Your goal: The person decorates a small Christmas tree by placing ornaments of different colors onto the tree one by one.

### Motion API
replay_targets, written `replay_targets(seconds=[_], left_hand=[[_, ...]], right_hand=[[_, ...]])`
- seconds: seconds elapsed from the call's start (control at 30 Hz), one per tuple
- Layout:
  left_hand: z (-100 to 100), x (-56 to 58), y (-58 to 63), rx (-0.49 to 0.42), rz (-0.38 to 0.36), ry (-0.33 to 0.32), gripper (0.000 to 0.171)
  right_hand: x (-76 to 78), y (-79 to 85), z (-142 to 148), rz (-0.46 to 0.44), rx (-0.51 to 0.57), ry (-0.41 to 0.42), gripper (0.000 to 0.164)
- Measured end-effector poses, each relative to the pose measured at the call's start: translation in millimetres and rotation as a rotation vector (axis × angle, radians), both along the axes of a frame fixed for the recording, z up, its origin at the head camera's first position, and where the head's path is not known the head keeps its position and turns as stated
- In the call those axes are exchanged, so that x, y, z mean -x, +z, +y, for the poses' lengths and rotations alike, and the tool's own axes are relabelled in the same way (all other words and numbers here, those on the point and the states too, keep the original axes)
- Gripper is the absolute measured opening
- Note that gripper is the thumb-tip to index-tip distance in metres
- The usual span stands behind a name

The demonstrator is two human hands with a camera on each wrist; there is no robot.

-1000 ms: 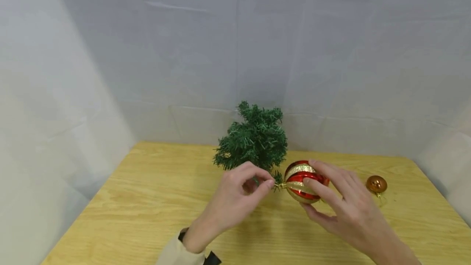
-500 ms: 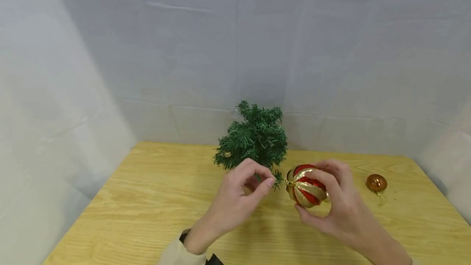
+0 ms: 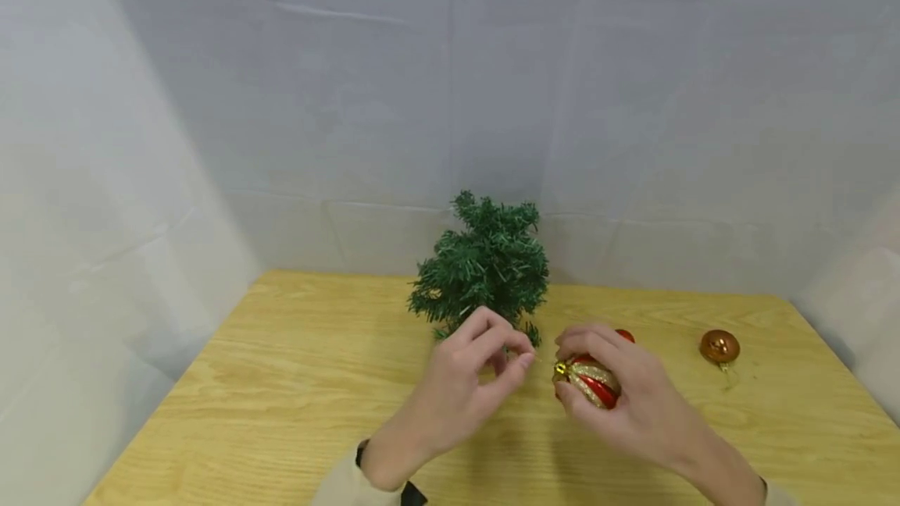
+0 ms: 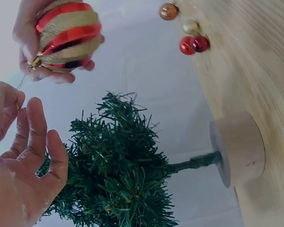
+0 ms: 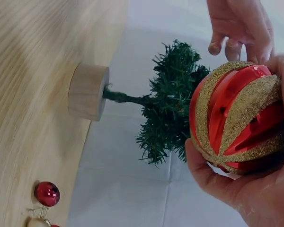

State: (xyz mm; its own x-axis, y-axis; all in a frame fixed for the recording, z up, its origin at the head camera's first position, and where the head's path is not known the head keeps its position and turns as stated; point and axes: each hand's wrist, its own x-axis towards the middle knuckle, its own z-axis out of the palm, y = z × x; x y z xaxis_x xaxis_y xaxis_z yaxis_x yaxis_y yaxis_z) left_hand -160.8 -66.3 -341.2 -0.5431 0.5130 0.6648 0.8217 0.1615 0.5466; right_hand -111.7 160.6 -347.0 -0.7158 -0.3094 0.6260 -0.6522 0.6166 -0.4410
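Note:
My right hand grips a large red bauble with gold glitter stripes, fingers curled round its sides. Its gold cap faces left, toward my left hand. Between thumb and forefinger, the left hand pinches a thin string that runs to that cap. Both hands are held above the table, in front of a small green artificial Christmas tree. In the left wrist view the tree's round wooden base stands on the table, with the branches behind the left fingers.
A copper-brown bauble lies on the wooden table at the right. Grouped nearby in the left wrist view are a bright red bauble, a dark red bauble and a pale gold bauble. White cloth hangs behind the table.
The striped bauble has turned and dropped slightly, and my right fingers have shifted farther round it. My left hand has moved a little to the right, still pinching.

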Motion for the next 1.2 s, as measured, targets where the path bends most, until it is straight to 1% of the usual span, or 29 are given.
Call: replay_targets(seconds=[0.1,0.13,0.2,0.27,0.43,0.57,0.67,0.73,0.83,0.87,0.97,1.0,1.1,1.2], left_hand=[[-0.6,0.8,-1.8,0.036,0.086,0.032,0.006],[-0.8,1.0,-2.5,0.044,0.101,0.039,0.006],[-1.1,1.1,-3.2,0.054,0.116,0.044,0.006],[-1.2,1.9,-4.3,0.06,0.138,0.045,0.006],[-0.3,1.9,-4.5,0.072,0.182,0.036,0.006],[0.0,0.8,-4.6,0.072,0.185,0.035,0.006],[-0.6,0.2,-5.4,0.073,0.186,0.041,0.006],[-0.7,0.0,-5.9,0.074,0.188,0.044,0.006],[-0.3,0.0,-6.0,0.08,0.204,0.046,0.006],[0.0,0.0,-6.0,0.081,0.21,0.047,0.006],[0.9,0.0,-5.8,0.081,0.224,0.05,0.007],[1.2,0.0,-5.8,0.08,0.225,0.051,0.007],[2.0,0.5,-6.1,0.086,0.235,0.064,0.007],[3.4,1.0,-6.2,0.098,0.253,0.076,0.007]], right_hand=[[1.4,0.8,-0.2,-0.024,0.013,0.008,0.036],[1.9,0.9,-0.2,-0.021,0.011,0.005,0.035],[2.4,1.1,-0.6,-0.01,0.003,-0.006,0.034],[3.0,1.3,-1.1,0.019,-0.011,-0.018,0.035],[4.3,1.7,-3.8,0.083,-0.018,-0.018,0.036],[4.6,1.3,-4.4,0.086,-0.027,-0.02,0.035],[4.9,-0.2,-4.0,0.112,-0.022,-0.007,0.031],[5.1,-1.0,-4.0,0.138,-0.017,-0.003,0.025],[5.2,-1.5,-5.0,0.164,-0.006,-0.007,0.007],[5.2,-1.6,-5.5,0.175,-0.004,-0.012,0.009],[6.0,-1.7,-7.6,0.217,0.016,-0.021,0.024],[6.1,-1.8,-8.3,0.227,0.026,-0.022,0.026],[6.3,-2.8,-10.3,0.246,0.066,-0.026,0.02],[5.2,-4.1,-10.9,0.216,0.095,-0.034,0.008]])
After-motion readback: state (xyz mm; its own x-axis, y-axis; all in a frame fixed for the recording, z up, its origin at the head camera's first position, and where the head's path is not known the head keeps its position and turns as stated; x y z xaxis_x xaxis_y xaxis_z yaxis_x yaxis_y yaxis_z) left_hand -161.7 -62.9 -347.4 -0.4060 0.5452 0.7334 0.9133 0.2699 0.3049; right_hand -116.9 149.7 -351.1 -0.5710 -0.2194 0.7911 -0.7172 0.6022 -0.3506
